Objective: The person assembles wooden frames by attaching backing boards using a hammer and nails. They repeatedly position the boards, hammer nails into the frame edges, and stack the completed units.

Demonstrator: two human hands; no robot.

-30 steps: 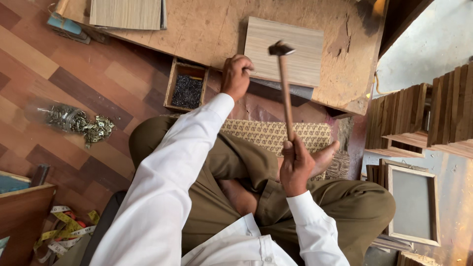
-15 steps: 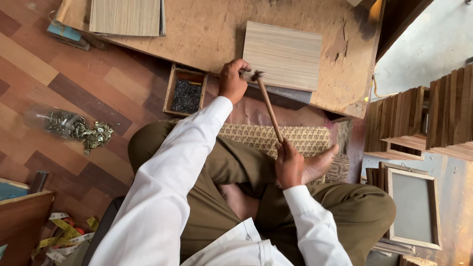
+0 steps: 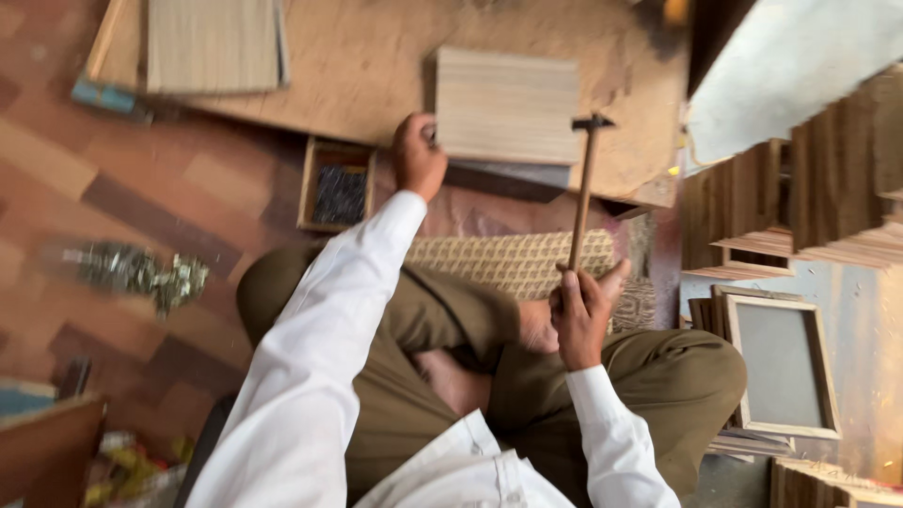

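two hands (image 3: 419, 155) at work, both bare. right hand (image 3: 581, 310) wrapped round the low end of a hammer (image 3: 583, 193), fingers pressed shut on the wooden handle, thumb sticking out to the side; head raised and hanging over the near right corner of the panel (image 3: 508, 105). left hand at the panel's near left corner, fingers bunched as if pinching something small against the edge; too blurred to tell what. panel lying flat on the bench (image 3: 376, 56), pale slatted wood, near edge overhanging a darker strip below.

hammer judged top-heavy: slim stiff shaft, small dark metal head, best gripped low for swing, as seen. panel judged light, rigid, thin at the edges, likely to split if struck off line; best steadied by a corner.

one small open wooden box (image 3: 337, 185) just beside the left hand, below the bench edge, filled with dark small metal pieces, probably nails. loose heap of glinting scraps (image 3: 141, 270) on the floor, well apart to the left. another slatted panel (image 3: 212, 42) farther along the bench. framed pieces (image 3: 781, 367) stacked at right.
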